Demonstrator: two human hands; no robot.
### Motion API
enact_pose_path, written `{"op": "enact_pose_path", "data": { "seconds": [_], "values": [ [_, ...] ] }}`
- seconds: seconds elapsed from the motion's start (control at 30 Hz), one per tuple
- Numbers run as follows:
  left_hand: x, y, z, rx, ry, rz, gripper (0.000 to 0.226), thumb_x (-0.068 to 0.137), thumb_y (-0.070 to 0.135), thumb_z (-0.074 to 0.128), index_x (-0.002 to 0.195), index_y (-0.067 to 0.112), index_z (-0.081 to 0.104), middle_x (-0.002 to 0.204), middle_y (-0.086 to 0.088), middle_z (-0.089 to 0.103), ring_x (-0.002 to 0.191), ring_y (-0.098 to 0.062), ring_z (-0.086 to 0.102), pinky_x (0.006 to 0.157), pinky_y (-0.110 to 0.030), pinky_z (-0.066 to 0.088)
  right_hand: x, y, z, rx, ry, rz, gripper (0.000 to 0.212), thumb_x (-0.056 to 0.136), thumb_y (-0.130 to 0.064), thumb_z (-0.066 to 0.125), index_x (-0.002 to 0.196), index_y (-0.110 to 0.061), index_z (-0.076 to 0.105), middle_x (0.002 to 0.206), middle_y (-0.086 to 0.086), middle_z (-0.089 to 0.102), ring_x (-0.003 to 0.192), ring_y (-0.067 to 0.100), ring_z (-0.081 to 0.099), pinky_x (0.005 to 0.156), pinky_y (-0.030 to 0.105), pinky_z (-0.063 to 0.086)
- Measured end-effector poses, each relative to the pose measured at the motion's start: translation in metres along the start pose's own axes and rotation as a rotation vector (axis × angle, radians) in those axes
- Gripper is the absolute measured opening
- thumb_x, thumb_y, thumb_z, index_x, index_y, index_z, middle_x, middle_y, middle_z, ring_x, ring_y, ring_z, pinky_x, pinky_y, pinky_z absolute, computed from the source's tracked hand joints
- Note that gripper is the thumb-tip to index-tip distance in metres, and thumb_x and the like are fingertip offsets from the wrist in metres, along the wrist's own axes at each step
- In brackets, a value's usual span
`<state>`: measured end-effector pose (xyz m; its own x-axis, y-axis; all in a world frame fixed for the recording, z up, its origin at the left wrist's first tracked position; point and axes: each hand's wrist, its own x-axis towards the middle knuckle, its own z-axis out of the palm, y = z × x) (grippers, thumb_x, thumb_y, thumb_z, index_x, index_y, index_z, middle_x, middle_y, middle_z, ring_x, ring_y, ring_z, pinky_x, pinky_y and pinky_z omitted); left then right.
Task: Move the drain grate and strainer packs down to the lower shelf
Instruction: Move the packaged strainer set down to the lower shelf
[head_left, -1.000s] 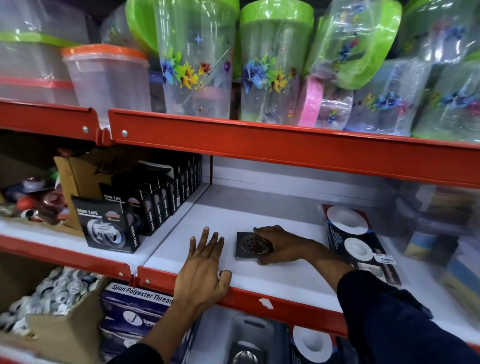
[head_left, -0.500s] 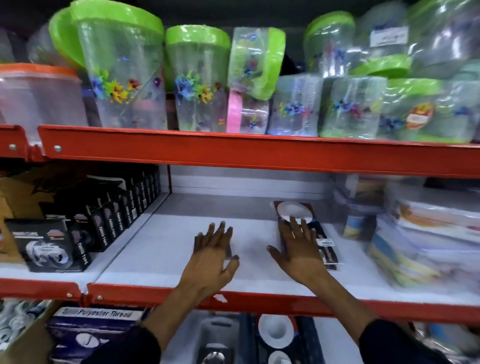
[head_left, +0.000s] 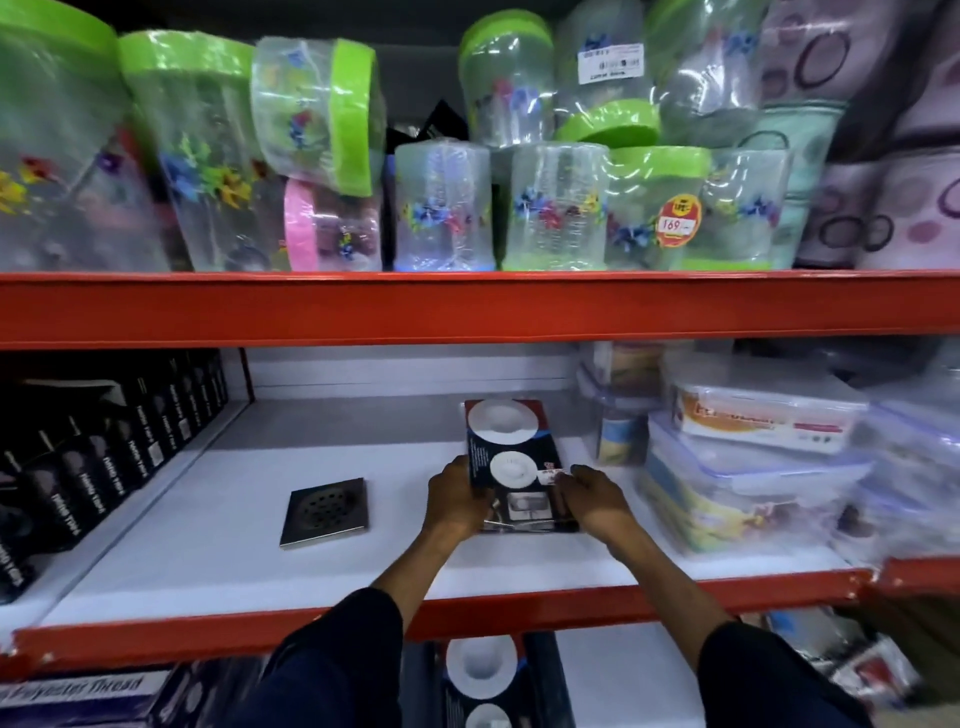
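A dark strainer pack (head_left: 506, 441) with two white round strainers on its card lies lengthwise on the white middle shelf (head_left: 208, 561). My left hand (head_left: 457, 501) grips its near left edge and my right hand (head_left: 597, 501) grips its near right edge. A square metal drain grate (head_left: 325, 512) with a round perforated centre lies flat on the shelf to the left of my left hand, untouched. On the lower shelf, below the red rail, another strainer pack (head_left: 483, 675) shows between my sleeves.
Black tape boxes (head_left: 104, 457) line the left side of the middle shelf. Stacked clear lidded food containers (head_left: 753, 467) crowd its right side. Green-lidded jars (head_left: 550, 208) fill the upper shelf. A thread box (head_left: 78, 691) sits at lower left.
My left hand left the drain grate, which now lies uncovered, and moved right. Both hands now grip the near end of the strainer pack. The view has shifted right.
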<state>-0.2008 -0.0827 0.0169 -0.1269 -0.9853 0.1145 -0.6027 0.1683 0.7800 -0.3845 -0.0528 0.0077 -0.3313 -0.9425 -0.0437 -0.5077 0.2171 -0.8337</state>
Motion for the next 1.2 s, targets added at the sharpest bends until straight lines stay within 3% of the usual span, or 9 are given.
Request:
{"op": "enact_pose_path", "data": {
  "seconds": [0.17, 0.27, 0.4, 0.5, 0.6, 0.67, 0.73, 0.87, 1.2],
  "values": [
    [-0.015, -0.008, -0.011, -0.047, 0.024, -0.039, 0.035, 0.069, 0.012, 0.072, 0.104, 0.013, 0.069, 0.111, -0.013, 0.075, 0.099, -0.032, 0.071, 0.088, -0.042, 0.058, -0.022, 0.002, 0.001, 0.095, -0.026, -0.012, 0.049, 0.097, -0.029, 0.052, 0.142, -0.009, 0.046, 0.148, 0.010, 0.046, 0.124, 0.024, 0.052, 0.096, 0.027, 0.040],
    [-0.034, -0.013, -0.016, -0.022, 0.033, -0.036, 0.038, 0.075, 0.005, 0.073, 0.112, 0.010, 0.067, 0.116, -0.013, 0.073, 0.105, -0.029, 0.069, 0.087, -0.033, 0.057, -0.041, 0.004, 0.001, 0.043, -0.044, -0.053, 0.042, 0.097, -0.022, 0.051, 0.134, -0.003, 0.054, 0.139, 0.015, 0.055, 0.126, 0.029, 0.052, 0.097, 0.029, 0.040],
    [-0.056, -0.023, -0.022, -0.010, 0.052, 0.035, 0.039, 0.081, 0.009, 0.071, 0.119, 0.011, 0.064, 0.119, -0.007, 0.072, 0.091, -0.015, 0.067, 0.059, -0.003, 0.044, -0.068, -0.001, 0.003, -0.009, -0.075, -0.135, 0.020, 0.096, -0.018, 0.050, 0.109, -0.010, 0.064, 0.096, 0.010, 0.070, 0.095, 0.026, 0.065, 0.076, 0.033, 0.049],
    [-0.067, -0.024, -0.027, 0.100, 0.003, 0.108, 0.043, 0.086, 0.016, 0.069, 0.127, 0.014, 0.057, 0.122, -0.007, 0.071, 0.090, -0.013, 0.066, 0.063, -0.003, 0.044, -0.074, 0.000, 0.009, -0.106, -0.073, -0.216, 0.021, 0.095, -0.023, 0.052, 0.112, -0.014, 0.062, 0.108, 0.004, 0.071, 0.091, 0.018, 0.062, 0.075, 0.026, 0.044],
    [-0.077, -0.034, -0.034, 0.292, 0.029, 0.224, 0.055, 0.095, 0.033, 0.056, 0.144, 0.016, 0.038, 0.150, -0.012, 0.047, 0.132, -0.027, 0.050, 0.104, -0.029, 0.046, -0.077, 0.005, 0.018, -0.249, 0.005, -0.266, 0.043, 0.096, -0.030, 0.050, 0.131, -0.006, 0.046, 0.133, 0.014, 0.056, 0.121, 0.030, 0.054, 0.095, 0.032, 0.046],
    [-0.083, -0.052, -0.044, 0.460, 0.135, 0.294, 0.064, 0.098, 0.051, 0.037, 0.153, 0.024, 0.018, 0.163, -0.003, 0.007, 0.152, -0.028, 0.008, 0.124, -0.048, 0.017, -0.080, 0.006, 0.026, -0.409, 0.086, -0.324, 0.067, 0.097, -0.037, 0.046, 0.150, -0.005, 0.020, 0.159, 0.022, 0.020, 0.147, 0.039, 0.019, 0.118, 0.044, 0.027],
    [-0.087, -0.072, -0.061, 0.579, 0.237, 0.361, 0.067, 0.098, 0.057, 0.027, 0.155, 0.027, 0.008, 0.164, -0.002, -0.008, 0.152, -0.025, -0.012, 0.124, -0.053, 0.003, -0.081, 0.005, 0.035, -0.527, 0.161, -0.446, 0.074, 0.096, -0.040, 0.041, 0.154, -0.011, 0.004, 0.162, 0.019, -0.002, 0.150, 0.038, -0.002, 0.123, 0.048, 0.009],
    [-0.098, -0.112, -0.106, 0.718, 0.360, 0.397, 0.068, 0.098, 0.050, 0.029, 0.155, 0.022, 0.006, 0.166, -0.008, -0.008, 0.152, -0.029, -0.014, 0.121, -0.062, 0.000, -0.086, -0.019, 0.067, -0.607, 0.163, -0.670, 0.075, 0.096, -0.047, 0.033, 0.155, -0.020, -0.004, 0.162, 0.010, -0.011, 0.149, 0.032, -0.013, 0.120, 0.046, -0.004],
    [-0.093, -0.183, -0.176, 0.764, 0.302, 0.222, 0.066, 0.095, 0.043, 0.024, 0.155, 0.019, 0.010, 0.165, -0.009, 0.001, 0.152, -0.026, -0.014, 0.117, -0.070, 0.004, -0.017, -0.129, 0.172, -0.786, -0.487, -0.864, 0.088, 0.090, -0.050, 0.058, 0.155, -0.017, 0.007, 0.165, 0.004, 0.003, 0.151, 0.023, 0.000, 0.122, 0.035, 0.003]
  ]
}}
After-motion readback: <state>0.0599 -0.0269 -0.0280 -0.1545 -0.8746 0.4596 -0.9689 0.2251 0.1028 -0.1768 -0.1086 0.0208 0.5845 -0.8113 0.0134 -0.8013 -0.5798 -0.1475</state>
